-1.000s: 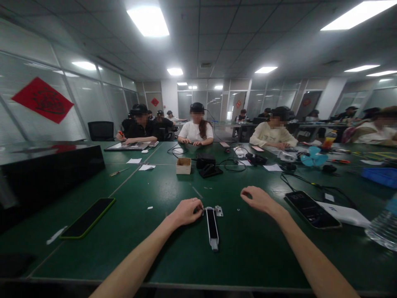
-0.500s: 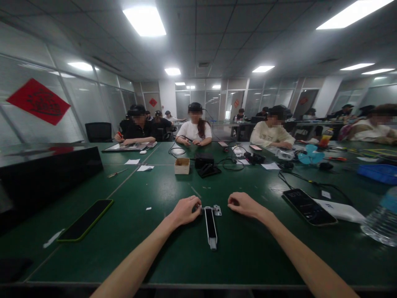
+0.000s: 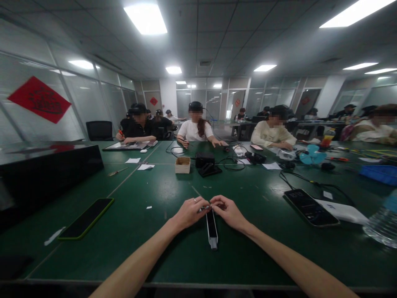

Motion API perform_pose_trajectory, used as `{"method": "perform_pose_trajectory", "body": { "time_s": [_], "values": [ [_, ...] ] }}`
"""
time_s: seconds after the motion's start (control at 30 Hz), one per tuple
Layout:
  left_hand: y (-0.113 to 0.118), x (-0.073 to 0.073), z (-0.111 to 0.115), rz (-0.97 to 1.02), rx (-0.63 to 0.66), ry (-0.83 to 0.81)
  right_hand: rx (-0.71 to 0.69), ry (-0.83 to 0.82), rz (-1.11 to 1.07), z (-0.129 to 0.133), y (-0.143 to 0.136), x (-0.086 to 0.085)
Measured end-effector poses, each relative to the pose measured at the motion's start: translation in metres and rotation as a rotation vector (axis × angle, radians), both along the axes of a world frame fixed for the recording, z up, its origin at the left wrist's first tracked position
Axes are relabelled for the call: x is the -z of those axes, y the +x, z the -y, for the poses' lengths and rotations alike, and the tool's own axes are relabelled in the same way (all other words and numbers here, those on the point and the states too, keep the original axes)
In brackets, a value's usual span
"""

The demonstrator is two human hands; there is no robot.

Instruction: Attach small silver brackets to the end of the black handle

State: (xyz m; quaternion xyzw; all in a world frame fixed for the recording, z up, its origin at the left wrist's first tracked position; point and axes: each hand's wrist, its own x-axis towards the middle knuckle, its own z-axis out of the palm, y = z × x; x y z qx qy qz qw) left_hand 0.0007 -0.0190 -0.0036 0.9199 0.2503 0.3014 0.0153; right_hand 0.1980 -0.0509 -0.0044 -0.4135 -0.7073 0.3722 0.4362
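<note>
A slim device with a black face and a light frame (image 3: 212,230) lies flat on the green table (image 3: 173,260), its narrow light end toward me. My left hand (image 3: 190,212) has its fingers closed at the far end of the device, from the left side. From the right, my right hand (image 3: 228,211) pinches at the same end, fingertips almost touching those of the left. Both hands hide the metal bracket there, and any small part between the right fingertips is too small to make out.
A green-edged phone (image 3: 86,219) lies to the left. On the right are a black phone (image 3: 311,207), a white power bank (image 3: 345,212) and a water bottle (image 3: 383,221). A small box (image 3: 182,165) stands ahead. Co-workers sit across the table.
My right hand has moved left to the device's far end and closed there, covering the metal bracket. My left hand has shifted slightly right. Across the table, a person's hand has reached outward.
</note>
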Motion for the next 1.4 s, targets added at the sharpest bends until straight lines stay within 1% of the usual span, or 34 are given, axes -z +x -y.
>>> {"method": "perform_pose_trajectory", "body": {
  "time_s": [0.13,0.3,0.4,0.5,0.6,0.67,0.73,0.8,0.97,1.1,1.2,1.4],
  "values": [
    [0.0,0.005,-0.003,0.042,0.025,0.024,0.021,0.047,0.008,-0.002,0.001,0.004],
    [-0.001,0.007,-0.005,0.071,0.044,0.045,0.03,0.08,0.042,0.001,-0.001,0.0],
    [-0.001,0.004,-0.004,0.075,0.055,0.061,0.03,0.092,0.075,0.003,-0.001,-0.004],
    [-0.006,-0.003,-0.004,0.034,0.041,0.057,0.065,0.15,0.155,0.003,0.001,-0.006],
    [-0.015,-0.009,-0.007,-0.04,-0.027,0.012,0.127,0.209,0.264,-0.001,0.009,-0.006],
    [-0.022,-0.012,-0.01,-0.113,-0.081,-0.024,0.142,0.21,0.333,-0.005,0.016,-0.007],
    [-0.027,-0.014,-0.013,-0.2,-0.112,-0.068,0.116,0.185,0.4,-0.008,0.025,-0.006],
    [-0.03,-0.014,-0.014,-0.245,-0.119,-0.103,0.081,0.163,0.467,-0.011,0.032,-0.005],
    [-0.025,-0.013,-0.012,-0.274,-0.097,-0.129,0.034,0.168,0.572,-0.016,0.038,0.001],
    [-0.022,-0.011,-0.012,-0.288,-0.111,-0.138,0.029,0.204,0.588,-0.016,0.036,0.003],
    [-0.021,-0.009,-0.013,-0.294,-0.115,-0.15,0.031,0.201,0.585,-0.016,0.035,0.003],
    [-0.021,-0.013,-0.01,-0.303,-0.119,-0.161,0.024,0.181,0.563,-0.016,0.035,0.003]
  ]
}}
